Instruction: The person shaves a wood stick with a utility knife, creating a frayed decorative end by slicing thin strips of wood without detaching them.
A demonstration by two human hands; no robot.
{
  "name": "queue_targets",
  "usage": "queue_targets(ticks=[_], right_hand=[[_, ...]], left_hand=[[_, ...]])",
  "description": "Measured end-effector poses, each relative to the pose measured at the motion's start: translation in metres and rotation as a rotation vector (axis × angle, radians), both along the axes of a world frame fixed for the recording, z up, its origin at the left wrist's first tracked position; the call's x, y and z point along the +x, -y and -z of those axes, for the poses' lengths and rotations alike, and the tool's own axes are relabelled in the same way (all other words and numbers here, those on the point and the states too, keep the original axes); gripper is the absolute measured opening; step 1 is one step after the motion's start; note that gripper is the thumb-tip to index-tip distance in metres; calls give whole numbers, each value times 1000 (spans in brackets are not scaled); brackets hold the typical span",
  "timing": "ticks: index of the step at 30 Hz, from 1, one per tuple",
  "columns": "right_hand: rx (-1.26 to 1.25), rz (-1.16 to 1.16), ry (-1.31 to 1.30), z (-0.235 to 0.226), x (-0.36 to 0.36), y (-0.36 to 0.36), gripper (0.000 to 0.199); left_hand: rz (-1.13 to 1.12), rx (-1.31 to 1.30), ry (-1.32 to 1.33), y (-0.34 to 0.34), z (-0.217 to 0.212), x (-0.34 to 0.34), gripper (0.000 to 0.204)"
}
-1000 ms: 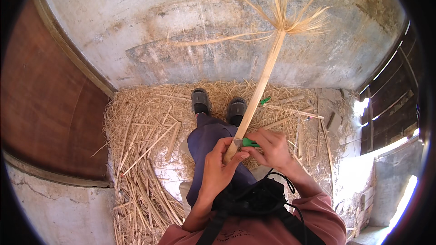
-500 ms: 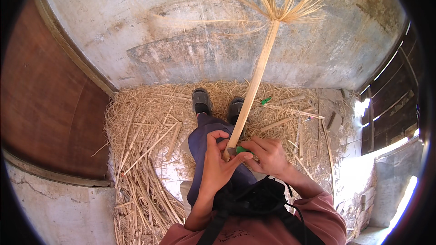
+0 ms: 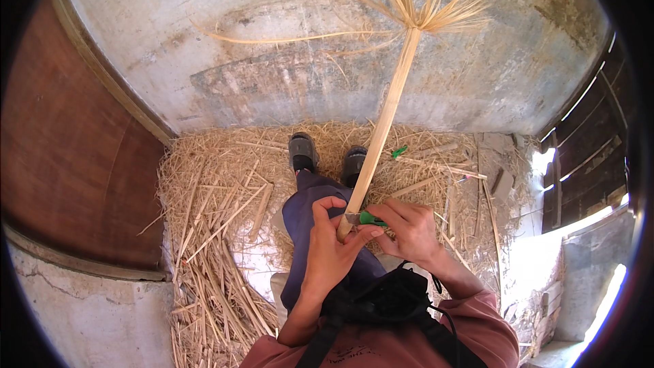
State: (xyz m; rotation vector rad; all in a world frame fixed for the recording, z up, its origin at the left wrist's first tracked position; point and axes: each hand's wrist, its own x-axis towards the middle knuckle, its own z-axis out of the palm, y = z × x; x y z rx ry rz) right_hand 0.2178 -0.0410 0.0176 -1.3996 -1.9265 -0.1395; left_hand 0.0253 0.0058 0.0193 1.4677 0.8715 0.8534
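Note:
A long pale strip of split bamboo (image 3: 386, 119) slants up from my lap, its far end frayed into a spray of thin slivers (image 3: 429, 13). My left hand (image 3: 327, 249) is closed round its near end, thumb to the right and index finger bent along the left side. In my right hand (image 3: 411, 232) is a small knife with a green handle (image 3: 373, 219). Its short metal blade (image 3: 353, 219) lies across the strip just above the near end. My left thumb tip is close beneath the knife. The fingers under the strip are partly hidden.
Shavings (image 3: 225, 157) cover the floor, with a heap of cut strips (image 3: 218, 293) at the left. A small green object (image 3: 399, 152) lies beyond my shoes (image 3: 303, 152). A concrete wall (image 3: 272, 88) stands ahead, a brown wooden panel (image 3: 75, 150) left, and dark slats (image 3: 593, 150) right.
My right hand has shifted slightly, showing more of the green handle and blade. The strip's frayed end has moved a little, and a long loose sliver at its left now stands out sharply.

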Motion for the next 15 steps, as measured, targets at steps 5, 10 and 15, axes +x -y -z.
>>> queue_targets(ticks=[5, 10, 15], right_hand=[[13, 8, 13, 0, 1, -1, 31], [27, 7, 16, -3, 2, 0, 35], [30, 74, -45, -5, 5, -2, 30]], left_hand=[[-21, 20, -25, 0, 1, -1, 63], [-35, 49, -85, 3, -7, -2, 57], [-50, 141, -160, 4, -3, -4, 38]])
